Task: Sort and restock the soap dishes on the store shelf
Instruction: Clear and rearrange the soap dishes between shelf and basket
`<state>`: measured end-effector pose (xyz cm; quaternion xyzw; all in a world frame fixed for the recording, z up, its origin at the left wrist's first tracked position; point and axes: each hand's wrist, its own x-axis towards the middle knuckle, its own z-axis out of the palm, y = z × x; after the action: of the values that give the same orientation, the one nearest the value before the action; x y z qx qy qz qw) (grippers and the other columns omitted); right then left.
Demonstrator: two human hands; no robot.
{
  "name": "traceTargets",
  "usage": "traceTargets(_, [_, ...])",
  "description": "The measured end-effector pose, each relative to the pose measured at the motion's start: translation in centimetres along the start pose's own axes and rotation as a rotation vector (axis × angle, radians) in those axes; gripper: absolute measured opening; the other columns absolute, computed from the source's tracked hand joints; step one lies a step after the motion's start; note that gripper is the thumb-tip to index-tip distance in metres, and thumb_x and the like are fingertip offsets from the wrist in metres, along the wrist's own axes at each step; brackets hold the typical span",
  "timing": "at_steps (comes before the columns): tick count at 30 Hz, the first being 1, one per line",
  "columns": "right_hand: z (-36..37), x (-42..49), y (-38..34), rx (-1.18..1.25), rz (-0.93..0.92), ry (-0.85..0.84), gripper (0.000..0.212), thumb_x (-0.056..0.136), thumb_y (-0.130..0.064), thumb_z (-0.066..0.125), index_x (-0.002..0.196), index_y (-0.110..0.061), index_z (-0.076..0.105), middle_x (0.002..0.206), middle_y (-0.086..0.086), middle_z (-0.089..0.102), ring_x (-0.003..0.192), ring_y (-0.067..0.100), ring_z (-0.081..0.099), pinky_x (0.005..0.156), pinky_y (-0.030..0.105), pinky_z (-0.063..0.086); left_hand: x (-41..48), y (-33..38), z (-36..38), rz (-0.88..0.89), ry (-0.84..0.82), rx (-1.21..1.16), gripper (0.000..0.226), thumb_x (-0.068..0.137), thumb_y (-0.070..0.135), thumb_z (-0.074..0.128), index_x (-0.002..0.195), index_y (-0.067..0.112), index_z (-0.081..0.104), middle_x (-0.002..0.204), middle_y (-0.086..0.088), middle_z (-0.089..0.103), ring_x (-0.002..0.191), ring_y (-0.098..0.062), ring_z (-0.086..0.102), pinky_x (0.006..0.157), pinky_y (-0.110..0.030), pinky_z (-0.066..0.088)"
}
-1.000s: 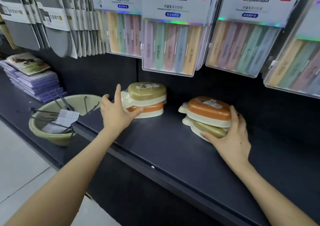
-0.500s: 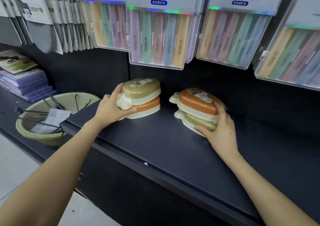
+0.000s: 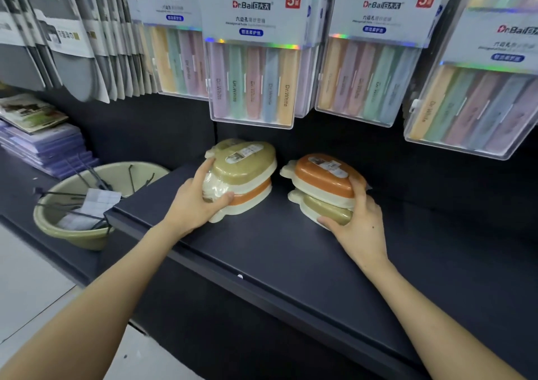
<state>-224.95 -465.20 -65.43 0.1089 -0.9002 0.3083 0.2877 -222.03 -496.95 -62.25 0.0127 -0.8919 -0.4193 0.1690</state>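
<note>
Two stacks of wrapped soap dishes stand on the dark shelf [image 3: 291,251]. The left stack has an olive dish [image 3: 247,161] on top of an orange one [image 3: 253,194]. My left hand [image 3: 195,202] grips that stack at its near left end, thumb under, fingers over the olive dish. The right stack has an orange dish [image 3: 323,178] over an olive one [image 3: 326,210], tilted toward me. My right hand [image 3: 361,222] holds this stack from its right side, fingers on the orange top and thumb at the lower dish.
Packs of pastel toothbrush cases [image 3: 253,59] hang low over the back of the shelf. A green basin [image 3: 72,231] with metal hooks and paper sits on the lower ledge to the left. Purple packets [image 3: 46,146] are stacked beyond it, grey items [image 3: 58,30] hanging above.
My left hand went from open beside the left stack to gripping it. The right hand stayed on the right stack. The view shifted slightly.
</note>
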Motion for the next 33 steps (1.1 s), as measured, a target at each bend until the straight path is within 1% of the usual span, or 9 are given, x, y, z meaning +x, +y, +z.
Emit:
traceTargets(5, [0.4,0.1,0.5,-0.015,-0.014,0.002,0.098,0.066,-0.047,0.081,0.144,-0.026,0.024,0.118,0.011,0.056,0.102,0.032,0.054,0.086,0.042,0.048,-3.0,1.4,1.1,-0.023,0.044,-0.008,0.086,0.084,0.044,0.068,0.148,0.043,0.012,0.130,0.000,0.041,0.095,-0.005,0.049,0.089,-0.024,0.032])
traceTargets(8, [0.5,0.1,0.5,-0.039,-0.011,-0.002,0.100,0.066,-0.048,0.080,0.144,-0.025,0.023,0.118,0.013,0.056,0.101,0.033,0.054,0.085,0.042,0.048,-3.2,2.2,1.9,-0.097,0.059,-0.015,0.099,0.077,0.050,0.073,0.148,0.048,0.004,0.137,-0.005,0.034,0.116,-0.016,0.046,0.097,-0.028,0.033])
traceTargets(11, [0.5,0.1,0.6,-0.049,-0.008,0.003,0.100,0.065,-0.046,0.081,0.144,-0.025,0.022,0.118,0.015,0.055,0.101,0.035,0.054,0.084,0.043,0.049,-2.8,2.5,2.3,-0.102,0.088,0.050,0.100,0.076,0.051,0.073,0.150,0.043,0.006,0.132,-0.011,0.044,0.118,-0.027,0.048,0.089,-0.028,0.035])
traceTargets(15, [0.5,0.1,0.6,-0.032,-0.023,0.000,0.102,0.065,-0.047,0.083,0.144,-0.025,0.022,0.120,0.014,0.055,0.102,0.034,0.054,0.084,0.045,0.050,-2.5,2.2,2.0,-0.038,0.112,0.157,0.093,0.081,0.044,0.071,0.152,0.032,0.012,0.104,-0.014,0.060,0.094,-0.030,0.058,0.073,-0.027,0.037])
traceTargets(20, [0.5,0.0,0.6,-0.034,-0.025,-0.003,0.101,0.067,-0.049,0.082,0.144,-0.026,0.021,0.121,0.013,0.054,0.100,0.035,0.056,0.082,0.047,0.051,-3.9,3.3,2.1,-0.067,0.091,0.108,0.102,0.076,0.042,0.078,0.150,0.039,0.008,0.101,0.008,0.048,0.093,-0.009,0.044,0.080,-0.022,0.034])
traceTargets(23, [0.4,-0.2,0.7,-0.029,0.002,-0.012,0.100,0.068,-0.051,0.080,0.144,-0.027,0.020,0.119,0.014,0.055,0.099,0.034,0.055,0.082,0.044,0.049,-4.3,3.5,2.5,-0.090,0.132,0.028,0.095,0.079,0.046,0.073,0.150,0.040,0.011,0.096,0.010,0.049,0.086,-0.005,0.047,0.078,-0.021,0.035])
traceTargets(26, [0.1,-0.4,0.4,-0.028,0.000,-0.009,0.097,0.069,-0.051,0.079,0.145,-0.024,0.024,0.116,0.014,0.056,0.097,0.034,0.055,0.084,0.041,0.046,-4.9,3.2,2.6,-0.061,0.187,0.044,0.092,0.079,0.045,0.073,0.150,0.037,0.016,0.104,-0.002,0.058,0.097,-0.014,0.051,0.077,-0.022,0.037])
traceTargets(30, [-1.0,-1.2,-0.2,0.041,0.032,0.000,0.093,0.069,-0.046,0.080,0.144,-0.025,0.029,0.119,0.012,0.056,0.100,0.035,0.054,0.088,0.044,0.045,-5.8,3.6,1.9,-0.082,0.207,0.131,0.094,0.075,0.050,0.074,0.149,0.042,0.017,0.112,-0.005,0.043,0.095,-0.015,0.047,0.083,-0.021,0.035])
traceTargets(33, [-2.5,-2.6,-1.3,0.144,0.058,0.017,0.094,0.067,-0.037,0.085,0.144,-0.028,0.031,0.125,0.010,0.055,0.106,0.033,0.053,0.092,0.048,0.046,-5.6,4.4,0.8,-0.057,0.163,0.255,0.092,0.076,0.047,0.074,0.151,0.031,0.021,0.118,-0.007,0.043,0.102,-0.020,0.049,0.083,-0.022,0.035])
